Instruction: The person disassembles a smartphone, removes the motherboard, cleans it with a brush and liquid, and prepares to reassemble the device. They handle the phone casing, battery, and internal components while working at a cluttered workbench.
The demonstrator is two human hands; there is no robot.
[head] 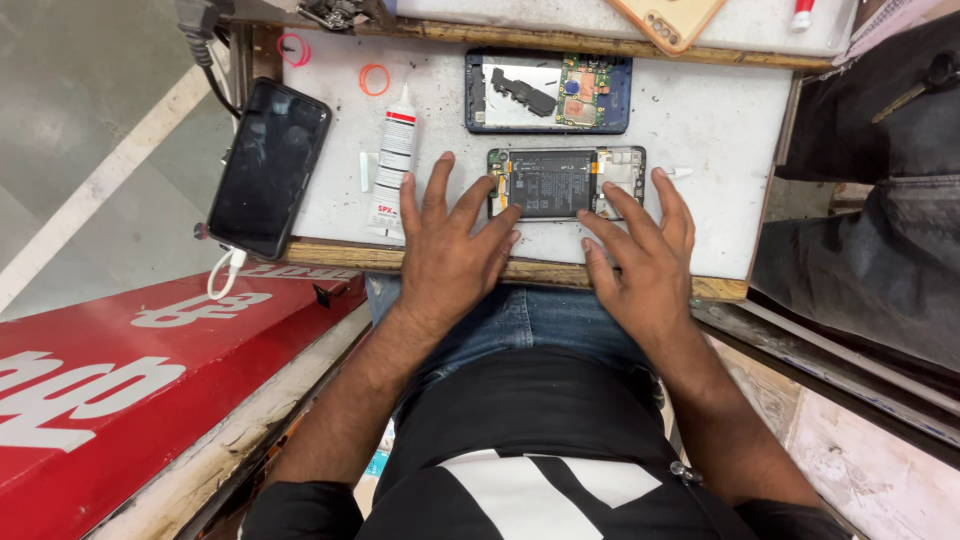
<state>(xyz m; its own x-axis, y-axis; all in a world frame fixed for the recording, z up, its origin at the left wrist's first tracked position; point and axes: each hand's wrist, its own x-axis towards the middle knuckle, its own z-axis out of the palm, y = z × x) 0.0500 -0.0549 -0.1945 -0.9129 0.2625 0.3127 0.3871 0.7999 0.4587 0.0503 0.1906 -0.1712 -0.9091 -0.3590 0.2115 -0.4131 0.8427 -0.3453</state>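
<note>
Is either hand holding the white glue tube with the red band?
No: the white glue tube with the red band lies untouched on the white work board, left of the left hand, while the right hand rests by the opened black phone.

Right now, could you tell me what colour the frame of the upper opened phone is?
Dark blue; the upper opened phone's frame shows best in the head view.

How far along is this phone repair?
Done: the opened phone has its back off, battery and boards bare. In hand: left hand and right hand rest spread at its two ends, holding nothing. Left: it is not yet closed; the glue tube lies capped beside it.
</note>
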